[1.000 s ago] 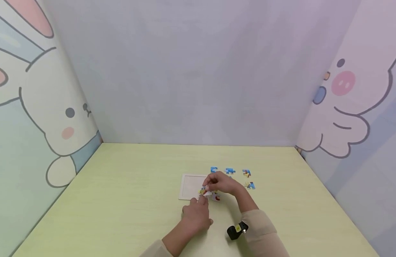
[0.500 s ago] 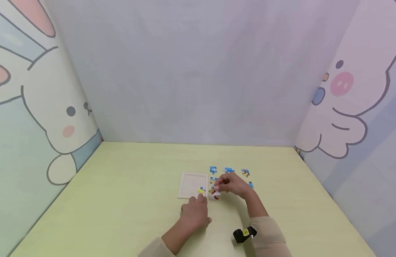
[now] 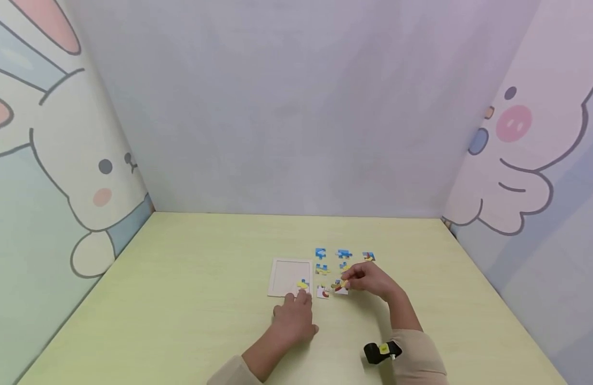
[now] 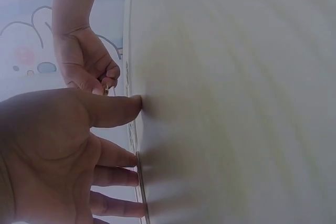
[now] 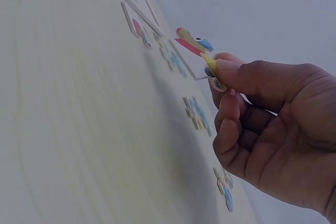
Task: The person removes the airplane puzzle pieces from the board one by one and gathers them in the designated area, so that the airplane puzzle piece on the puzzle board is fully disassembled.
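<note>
A puzzle piece (image 5: 191, 51) with a duck-like bird and a red band on white is pinched between thumb and fingers of my right hand (image 3: 373, 280). It is lifted above the table in the right wrist view. My left hand (image 3: 295, 321) rests its extended fingertips on the near right edge of a pale puzzle tray (image 3: 272, 280). Inside the tray's near right corner lies a yellow and blue piece (image 3: 303, 284), partly covered by those fingers. Just right of the tray, a white piece with red (image 3: 323, 292) lies on the table.
Several loose pieces lie right of the tray: a blue piece (image 3: 321, 253), another blue piece (image 3: 344, 254), a red and blue piece (image 3: 368, 256) and a yellow and blue piece (image 3: 322, 269). A small black camera (image 3: 383, 352) sits at the right wrist. Walls enclose the table (image 3: 156, 299).
My right hand has moved right, away from the tray, carrying the pinched puzzle piece. More loose pieces beside the tray have come into view. The left hand stays on the tray's edge.
</note>
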Available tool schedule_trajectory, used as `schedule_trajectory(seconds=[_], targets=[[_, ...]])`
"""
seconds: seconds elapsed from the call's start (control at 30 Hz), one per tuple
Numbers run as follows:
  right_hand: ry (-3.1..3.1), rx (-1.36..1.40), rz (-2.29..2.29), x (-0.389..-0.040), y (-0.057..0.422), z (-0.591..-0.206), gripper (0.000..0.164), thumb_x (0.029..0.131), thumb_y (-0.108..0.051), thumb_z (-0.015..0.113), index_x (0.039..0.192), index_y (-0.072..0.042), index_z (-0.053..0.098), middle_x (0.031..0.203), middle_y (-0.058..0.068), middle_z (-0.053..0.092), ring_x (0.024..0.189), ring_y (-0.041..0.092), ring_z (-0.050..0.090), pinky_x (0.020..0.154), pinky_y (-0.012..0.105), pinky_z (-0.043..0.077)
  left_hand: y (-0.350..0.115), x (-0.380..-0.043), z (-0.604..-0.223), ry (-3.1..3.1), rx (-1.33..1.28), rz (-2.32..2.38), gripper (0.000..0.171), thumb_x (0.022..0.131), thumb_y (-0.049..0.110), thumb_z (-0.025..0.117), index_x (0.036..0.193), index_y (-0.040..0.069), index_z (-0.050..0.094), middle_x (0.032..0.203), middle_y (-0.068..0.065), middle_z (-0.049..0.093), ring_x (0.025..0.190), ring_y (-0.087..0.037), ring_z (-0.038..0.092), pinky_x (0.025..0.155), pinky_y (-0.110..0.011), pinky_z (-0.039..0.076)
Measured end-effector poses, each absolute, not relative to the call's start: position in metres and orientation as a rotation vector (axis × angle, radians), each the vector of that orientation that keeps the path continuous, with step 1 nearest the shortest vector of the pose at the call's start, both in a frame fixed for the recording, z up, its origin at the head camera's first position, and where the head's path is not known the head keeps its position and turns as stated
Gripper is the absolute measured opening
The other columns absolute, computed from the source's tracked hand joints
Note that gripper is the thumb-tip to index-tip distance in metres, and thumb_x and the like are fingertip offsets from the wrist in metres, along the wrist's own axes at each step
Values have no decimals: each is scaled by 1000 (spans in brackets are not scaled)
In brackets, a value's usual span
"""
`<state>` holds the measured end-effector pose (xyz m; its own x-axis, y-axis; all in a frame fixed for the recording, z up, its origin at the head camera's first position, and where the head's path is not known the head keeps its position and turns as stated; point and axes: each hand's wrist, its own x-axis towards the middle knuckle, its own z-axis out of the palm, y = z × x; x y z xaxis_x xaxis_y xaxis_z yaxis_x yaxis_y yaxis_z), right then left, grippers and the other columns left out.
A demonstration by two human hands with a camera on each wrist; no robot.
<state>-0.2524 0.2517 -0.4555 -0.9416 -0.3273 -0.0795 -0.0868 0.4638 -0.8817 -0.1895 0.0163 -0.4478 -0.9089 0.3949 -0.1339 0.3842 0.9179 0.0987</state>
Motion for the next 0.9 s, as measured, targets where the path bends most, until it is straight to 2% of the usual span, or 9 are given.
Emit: schedule_trajectory(seconds=[0.2, 0.53, 0.9], targets=[[2507, -310, -1462, -248, 264, -457, 11, 83, 0, 66, 93, 4, 68, 84, 8, 65, 72, 17, 54, 62, 31, 45, 16, -188, -447, 2930, 620, 128, 65, 80, 44, 68, 133, 9, 51, 135, -9, 44, 109, -28, 44, 67, -45, 47], [2611, -212, -1386, -246, 270, -467, 8, 81, -1, 67, 87, -1, 70, 75, 2, 63, 61, 15, 44, 52, 27, 37, 13, -191, -449, 2962, 689, 123, 65, 78, 45, 69, 130, 9, 53, 125, -8, 48, 101, -27, 46, 70, -44, 45], [2672, -144, -1382, -245, 266, -471, 12, 79, -3, 69, 90, 0, 71, 79, 3, 64, 65, 15, 48, 57, 29, 41, 10, -189, -443, 2947, 697, 140, 64, 77, 43, 70, 129, 8, 54, 125, -9, 49, 100, -28, 47, 74, -44, 44]])
